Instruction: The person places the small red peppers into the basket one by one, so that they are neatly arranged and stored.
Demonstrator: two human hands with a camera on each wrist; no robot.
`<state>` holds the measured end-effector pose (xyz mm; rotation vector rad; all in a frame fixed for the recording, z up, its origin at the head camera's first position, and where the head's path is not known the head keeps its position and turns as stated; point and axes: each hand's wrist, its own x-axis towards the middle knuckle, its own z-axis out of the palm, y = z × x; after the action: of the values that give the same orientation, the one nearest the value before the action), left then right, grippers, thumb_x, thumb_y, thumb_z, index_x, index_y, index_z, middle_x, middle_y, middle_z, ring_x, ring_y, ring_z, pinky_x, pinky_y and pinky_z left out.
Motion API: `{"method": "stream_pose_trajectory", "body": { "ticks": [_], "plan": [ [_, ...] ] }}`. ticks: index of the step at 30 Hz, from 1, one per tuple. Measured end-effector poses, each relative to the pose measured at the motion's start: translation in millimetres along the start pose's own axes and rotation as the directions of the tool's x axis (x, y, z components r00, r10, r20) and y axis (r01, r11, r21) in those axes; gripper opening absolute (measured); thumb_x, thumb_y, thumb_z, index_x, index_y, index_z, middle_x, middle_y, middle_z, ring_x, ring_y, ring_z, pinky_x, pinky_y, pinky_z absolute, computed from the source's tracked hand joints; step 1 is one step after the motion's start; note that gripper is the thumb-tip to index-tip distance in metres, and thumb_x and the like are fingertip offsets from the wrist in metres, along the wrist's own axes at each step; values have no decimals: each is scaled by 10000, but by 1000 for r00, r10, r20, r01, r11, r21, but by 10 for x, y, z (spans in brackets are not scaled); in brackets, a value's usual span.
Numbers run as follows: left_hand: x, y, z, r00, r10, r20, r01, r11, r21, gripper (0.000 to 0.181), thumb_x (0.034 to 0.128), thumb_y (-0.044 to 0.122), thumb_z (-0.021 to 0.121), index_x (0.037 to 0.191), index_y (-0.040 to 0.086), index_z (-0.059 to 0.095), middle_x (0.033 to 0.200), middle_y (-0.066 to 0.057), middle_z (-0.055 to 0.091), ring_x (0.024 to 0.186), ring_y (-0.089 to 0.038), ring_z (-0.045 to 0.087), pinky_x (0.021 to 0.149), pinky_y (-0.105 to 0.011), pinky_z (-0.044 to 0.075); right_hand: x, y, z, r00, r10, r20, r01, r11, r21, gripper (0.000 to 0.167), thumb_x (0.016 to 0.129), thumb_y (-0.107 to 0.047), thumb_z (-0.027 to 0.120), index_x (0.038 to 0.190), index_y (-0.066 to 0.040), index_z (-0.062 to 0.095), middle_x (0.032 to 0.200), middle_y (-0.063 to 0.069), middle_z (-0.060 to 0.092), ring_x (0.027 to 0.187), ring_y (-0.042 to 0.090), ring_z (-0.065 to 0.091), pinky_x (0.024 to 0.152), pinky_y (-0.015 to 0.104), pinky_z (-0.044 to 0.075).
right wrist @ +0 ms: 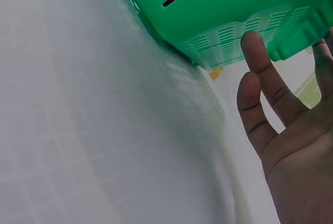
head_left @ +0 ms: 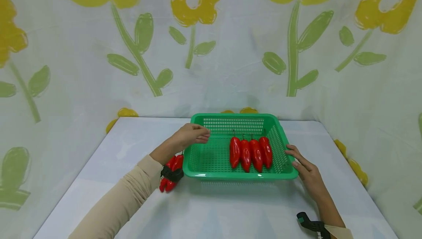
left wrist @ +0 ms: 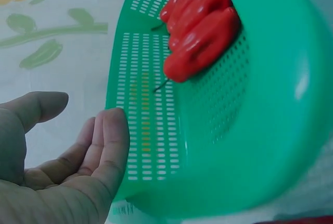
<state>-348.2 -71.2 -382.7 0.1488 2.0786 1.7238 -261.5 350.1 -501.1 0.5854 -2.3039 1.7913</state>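
A green plastic basket [head_left: 211,175] stands on the table with several red chili peppers [head_left: 245,155] side by side in its right half. My left hand [head_left: 192,135] is above the basket's left part. In the left wrist view its thumb [left wrist: 49,105] and fingers [left wrist: 112,135] are apart, with nothing between them. At the basket's right rim, my right hand [head_left: 308,175] touches the edge with its fingertips. The right wrist view shows two nearly straight fingers [right wrist: 273,88] outside the basket wall, below the rim; the thumb is out of that view.
More red chili peppers [head_left: 171,185] lie on the white table [head_left: 230,213] left of the basket, partly hidden by the left wrist and its black strap [head_left: 172,174]. Behind the table hangs a pale cloth [head_left: 230,78] with yellow flowers.
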Motion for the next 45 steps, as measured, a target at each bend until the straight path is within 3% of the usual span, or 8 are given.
{"method": "stream_pose_trajectory", "body": {
  "ticks": [13,22,34,45],
  "plan": [
    [-186,-62,-216,998,13,-61,-15,1000,-20,385,1027,166,582,1307,-94,540,1245,-215,623,1135,-291,645,1037,-413,478,-11,-24,18,999,-44,4,44,999,28,382,1065,-9,387,1427,88,460,1608,93,300,1496,89,176,1072,103,310],
    [-347,-154,-414,994,33,-100,-36,999,-24,468,1015,219,605,1346,-95,499,1298,-256,593,1168,-340,625,1036,-413,477,6,-18,-11,1000,-22,13,22,999,38,387,1074,-33,381,1436,87,448,1611,79,290,1502,111,163,1082,113,305],
    [-534,-349,-681,982,55,-179,-53,998,13,437,1036,219,557,1331,-102,523,1274,-239,596,1128,-298,642,1043,-434,458,-9,-3,-1,1000,-19,15,18,999,42,391,1080,-38,366,1441,96,432,1617,81,273,1497,96,172,1073,112,323],
    [-648,-667,-824,968,-5,-250,13,999,33,456,1042,250,549,1343,-90,518,1324,-283,565,1216,-400,576,1042,-439,462,-18,21,4,999,-36,22,35,997,72,396,1079,-32,356,1444,108,418,1623,75,264,1503,95,150,1083,113,312]
  ]
}}
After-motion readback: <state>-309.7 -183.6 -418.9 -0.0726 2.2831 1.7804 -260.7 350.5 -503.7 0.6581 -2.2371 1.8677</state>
